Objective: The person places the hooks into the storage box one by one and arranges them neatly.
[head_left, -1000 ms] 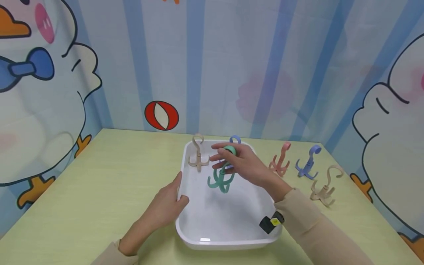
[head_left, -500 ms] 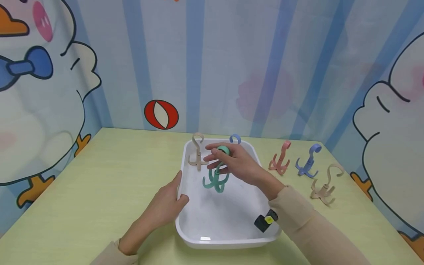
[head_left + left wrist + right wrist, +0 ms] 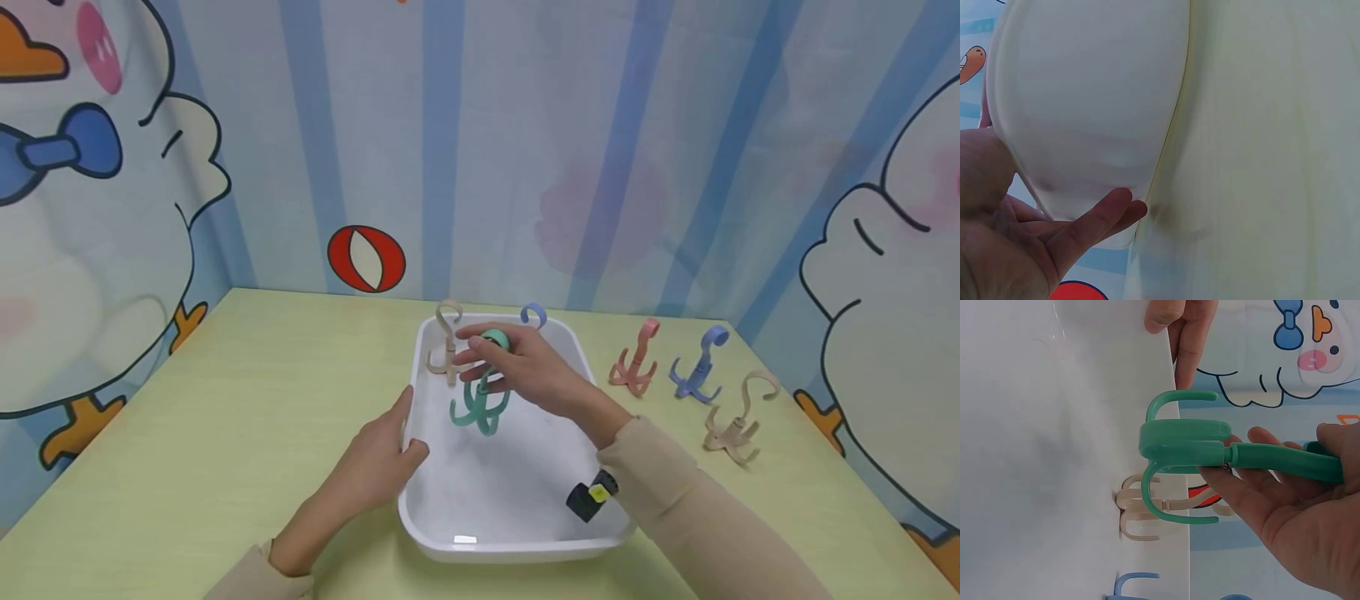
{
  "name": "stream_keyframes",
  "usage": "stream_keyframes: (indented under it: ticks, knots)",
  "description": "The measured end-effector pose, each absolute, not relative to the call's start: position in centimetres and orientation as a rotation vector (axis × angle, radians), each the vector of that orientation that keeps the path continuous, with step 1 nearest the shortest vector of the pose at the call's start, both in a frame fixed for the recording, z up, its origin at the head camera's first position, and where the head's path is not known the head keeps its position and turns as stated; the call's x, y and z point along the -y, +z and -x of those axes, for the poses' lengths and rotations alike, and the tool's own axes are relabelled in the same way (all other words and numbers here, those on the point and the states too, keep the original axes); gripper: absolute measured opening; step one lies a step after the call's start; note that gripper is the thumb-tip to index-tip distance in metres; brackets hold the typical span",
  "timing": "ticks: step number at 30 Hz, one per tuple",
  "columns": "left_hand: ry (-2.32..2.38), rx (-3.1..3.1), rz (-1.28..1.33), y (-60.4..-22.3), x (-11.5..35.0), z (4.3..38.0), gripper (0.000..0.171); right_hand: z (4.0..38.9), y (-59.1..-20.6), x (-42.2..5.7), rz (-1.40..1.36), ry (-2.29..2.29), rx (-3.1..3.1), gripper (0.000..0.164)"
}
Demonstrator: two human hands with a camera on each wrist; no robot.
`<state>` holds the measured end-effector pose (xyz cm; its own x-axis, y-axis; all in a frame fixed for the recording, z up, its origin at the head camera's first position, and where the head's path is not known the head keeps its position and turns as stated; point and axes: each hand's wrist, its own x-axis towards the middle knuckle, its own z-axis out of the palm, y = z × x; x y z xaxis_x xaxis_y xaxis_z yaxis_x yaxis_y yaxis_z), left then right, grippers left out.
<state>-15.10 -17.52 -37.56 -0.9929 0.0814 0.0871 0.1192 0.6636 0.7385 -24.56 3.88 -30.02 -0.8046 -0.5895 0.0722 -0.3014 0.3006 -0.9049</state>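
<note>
My right hand [image 3: 536, 367] holds a green four-pronged hanging hook [image 3: 1185, 450] by its curved top; the prongs hang down over the white tray [image 3: 517, 500]. In the right wrist view the prongs show apart from the tray's floor. My left hand [image 3: 378, 458] grips the tray's left side, thumb at the rim and fingers [image 3: 1091, 234] along the outer wall. Inside the tray at the back left lies a beige hook [image 3: 450, 367], partly behind my right fingers. A blue hook [image 3: 533, 313] leans at the back right, mostly hidden by my right hand.
On the table [image 3: 300, 375] right of the tray stand a pink hook [image 3: 636, 362], another blue hook [image 3: 697, 367] and another beige hook [image 3: 735, 429]. A printed curtain [image 3: 495, 167] rises behind the table.
My right hand has moved left across the tray with the green hook, closer to the beige one. My left hand keeps its grip on the tray's side.
</note>
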Motion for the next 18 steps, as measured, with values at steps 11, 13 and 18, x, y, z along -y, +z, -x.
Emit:
stream_keyframes:
  ticks: [11,13,18]
  knots:
    - [-1.257,2.828,0.161,-37.5,17.5,15.1,0.080,24.9,-30.4,-3.1,0.836,-1.513,-2.266,0.042]
    - [-1.262,2.826,0.165,-37.5,17.5,15.1,0.080,25.0,-30.5,-2.9,0.836,-1.511,-2.265,0.042]
    - [-1.279,2.820,0.172,-37.6,17.5,15.0,0.081,25.2,-31.0,-2.5,0.823,-1.510,-2.263,0.043]
